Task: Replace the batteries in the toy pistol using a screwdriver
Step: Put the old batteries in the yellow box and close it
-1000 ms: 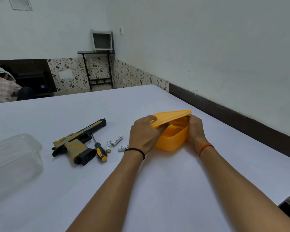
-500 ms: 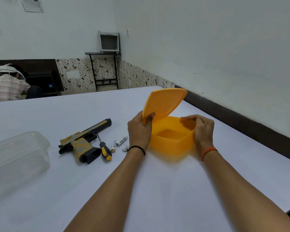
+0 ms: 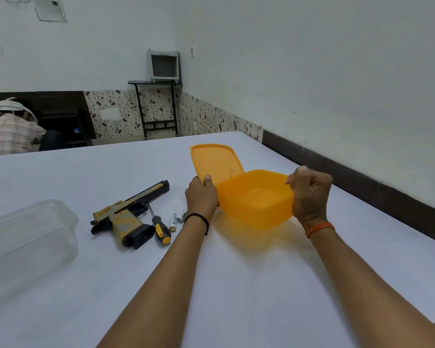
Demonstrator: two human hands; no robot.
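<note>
Head view: left hand (image 3: pixel 201 197) pinches the light lid (image 3: pixel 215 163), right hand (image 3: pixel 310 194) grips the thin bendy orange box (image 3: pixel 255 202) rim; toy pistol (image 3: pixel 126 217), left of centre, best held by its chunky grip

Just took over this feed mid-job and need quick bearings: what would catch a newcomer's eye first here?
The bright orange box, held open at the centre of the white table: the right hand grips its right rim, while the left hand holds the lifted orange lid. Left of that lie the toy pistol, the screwdriver and loose batteries. A clear plastic container sits at the far left.
</note>
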